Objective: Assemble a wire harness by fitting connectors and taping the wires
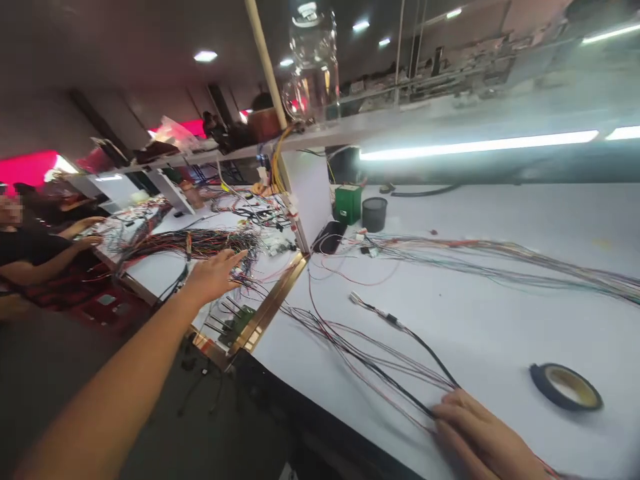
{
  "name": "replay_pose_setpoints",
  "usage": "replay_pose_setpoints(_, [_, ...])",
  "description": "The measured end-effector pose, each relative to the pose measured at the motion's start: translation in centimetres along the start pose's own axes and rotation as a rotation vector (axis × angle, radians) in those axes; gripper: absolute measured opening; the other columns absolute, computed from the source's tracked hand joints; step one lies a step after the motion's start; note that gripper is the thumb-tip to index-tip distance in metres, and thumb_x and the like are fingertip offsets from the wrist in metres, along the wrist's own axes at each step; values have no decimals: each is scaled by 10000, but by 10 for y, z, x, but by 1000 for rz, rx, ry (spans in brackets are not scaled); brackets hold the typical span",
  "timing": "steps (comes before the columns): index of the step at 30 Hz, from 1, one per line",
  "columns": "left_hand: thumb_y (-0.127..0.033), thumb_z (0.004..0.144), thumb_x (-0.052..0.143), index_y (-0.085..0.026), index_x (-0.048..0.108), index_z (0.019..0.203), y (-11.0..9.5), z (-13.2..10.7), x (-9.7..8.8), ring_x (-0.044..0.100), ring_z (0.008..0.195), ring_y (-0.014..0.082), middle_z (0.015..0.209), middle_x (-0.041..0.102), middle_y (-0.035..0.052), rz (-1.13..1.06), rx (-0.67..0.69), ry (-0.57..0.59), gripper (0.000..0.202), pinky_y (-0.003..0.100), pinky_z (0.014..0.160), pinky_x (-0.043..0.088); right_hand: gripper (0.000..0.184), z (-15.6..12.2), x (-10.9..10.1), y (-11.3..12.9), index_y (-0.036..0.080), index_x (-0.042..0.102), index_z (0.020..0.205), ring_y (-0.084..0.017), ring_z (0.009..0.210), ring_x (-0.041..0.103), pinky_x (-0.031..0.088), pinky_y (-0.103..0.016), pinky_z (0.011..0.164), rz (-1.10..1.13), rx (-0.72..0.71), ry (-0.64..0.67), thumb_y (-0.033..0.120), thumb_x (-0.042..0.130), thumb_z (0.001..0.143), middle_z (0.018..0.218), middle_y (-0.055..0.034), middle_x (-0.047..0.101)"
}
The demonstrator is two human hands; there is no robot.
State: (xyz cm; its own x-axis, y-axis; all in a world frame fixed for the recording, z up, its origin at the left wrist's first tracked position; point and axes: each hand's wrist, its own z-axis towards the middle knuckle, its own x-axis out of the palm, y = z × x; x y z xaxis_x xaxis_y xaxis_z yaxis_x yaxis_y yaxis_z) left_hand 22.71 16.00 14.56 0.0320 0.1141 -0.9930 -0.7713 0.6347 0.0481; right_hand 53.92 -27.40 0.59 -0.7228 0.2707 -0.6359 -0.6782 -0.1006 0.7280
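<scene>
My left arm stretches out to the left, and my left hand is over the near ends of a thick bundle of thin coloured wires. Its fingers are extended and slightly apart, with no held thing visible between them. My right hand is closed on a wire harness at the lower right; its fingertips press on dark and reddish wires that fan out leftward across the white table. A black cable with a connector also runs from beside these fingers, its plug end lying on the table.
A roll of black tape lies to the right. Another long wire bundle crosses the table's back. A green box, a dark cup and a phone-like black slab stand by the divider. A co-worker sits far left.
</scene>
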Motion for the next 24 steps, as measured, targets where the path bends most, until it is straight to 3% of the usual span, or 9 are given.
replay_pose_setpoints(3, [-144, 693, 585, -362, 346, 1417, -41, -10, -5, 309, 1354, 339, 1543, 243, 53, 232, 140, 14, 793, 556, 1090, 158, 206, -1, -2, 5, 246, 586, 1023, -208, 838, 609, 535, -307, 713, 54, 115, 40, 302, 389, 994, 888, -51, 610])
replay_pose_setpoints(6, [-153, 685, 618, -363, 478, 1327, -104, -33, -9, 256, 1380, 344, 1515, 313, 51, 183, 403, 51, 690, 614, 1088, 20, 197, -5, 0, 4, 250, 567, 1017, -213, 869, 589, 511, -339, 757, 63, 185, 48, 327, 387, 999, 921, -50, 604])
replay_pose_setpoints(8, [-232, 744, 625, -353, 488, 1317, -152, -54, -7, 319, 1354, 310, 1495, 353, 44, 30, 637, 84, 601, 558, 1109, 94, 196, -6, 2, 3, 251, 557, 1006, -210, 848, 586, 505, -345, 752, 44, 203, 45, 328, 376, 1002, 909, -44, 598])
replay_pose_setpoints(10, [-282, 852, 548, -300, 515, 1285, -199, -73, -2, 462, 1246, 225, 1398, 489, 43, -158, 802, 113, 435, 418, 1060, 286, 202, -6, 3, 2, 250, 554, 992, -206, 823, 587, 507, -341, 733, 26, 193, 38, 317, 363, 1003, 894, -41, 593])
replay_pose_setpoints(14, [-307, 932, 450, -221, 598, 1108, -269, -98, 23, 577, 988, 182, 1058, 668, 38, -371, 872, 26, 246, 368, 911, 376, 193, -5, 5, 1, 260, 568, 1015, -199, 838, 602, 525, -318, 727, 3, 128, 8, 285, 377, 994, 913, -36, 601])
replay_pose_setpoints(18, [-276, 887, 518, -199, 618, 871, -296, -106, 49, 555, 812, 171, 820, 635, 29, -307, 956, 7, 127, 336, 755, 375, 205, -7, 7, -2, 279, 594, 1050, -184, 818, 626, 545, -269, 674, -56, 59, -32, 265, 402, 980, 921, -24, 619])
replay_pose_setpoints(24, [-218, 844, 544, -220, 631, 857, -296, -115, 64, 520, 828, 175, 945, 610, 56, -242, 951, -27, 88, 324, 726, 362, 201, -9, 12, -7, 276, 607, 1072, -172, 778, 634, 542, -244, 643, -160, -63, -101, 266, 435, 967, 929, -26, 623])
